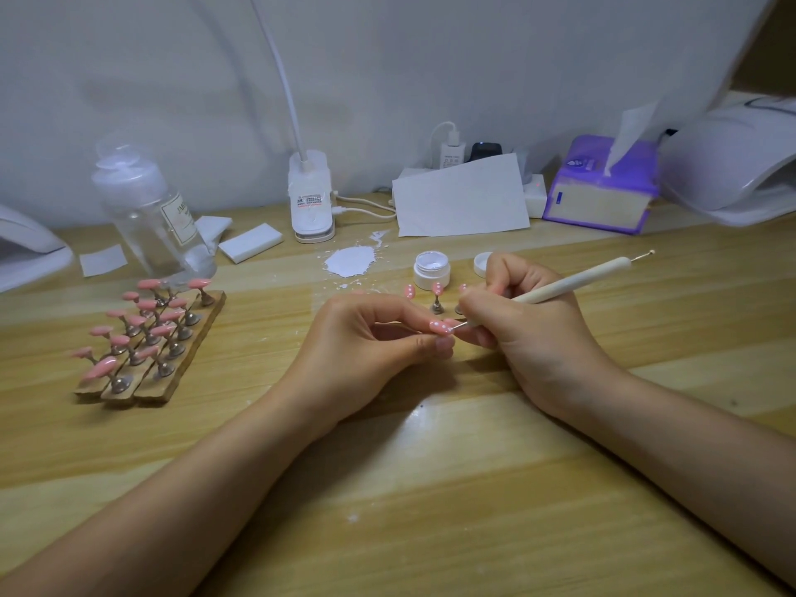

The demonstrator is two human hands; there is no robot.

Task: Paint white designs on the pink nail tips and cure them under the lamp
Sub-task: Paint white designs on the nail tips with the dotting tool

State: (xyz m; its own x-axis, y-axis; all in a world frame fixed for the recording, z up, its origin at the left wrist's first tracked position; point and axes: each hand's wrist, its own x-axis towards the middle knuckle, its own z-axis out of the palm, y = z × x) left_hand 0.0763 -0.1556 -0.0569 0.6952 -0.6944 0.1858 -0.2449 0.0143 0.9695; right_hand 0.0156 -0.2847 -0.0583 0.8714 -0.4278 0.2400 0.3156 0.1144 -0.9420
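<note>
Tip [440,327] pinched in left hand [379,338] above surface [430,467] | right hand [530,325] grips tool [573,281], point at tip | risk: tremor smears wet white dots.

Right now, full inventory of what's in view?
table: one, light wood, under everything
wooden rack: one, brown, left, holds plain pink tips on stands
clear bottle: one, behind the rack
white pads: several, by the bottle
desk lamp: one, white, back centre
white paint smear: one, on the table
paint jar: one, white, open; lid beside it
dotted tips on stands: about three, pink, behind the hands
paper sheet: one, white, back
tissue box: one, purple, back right
curing lamp: one, white, far right
left hand: pinches pink nail tip
right hand: grips dotting tool
</note>
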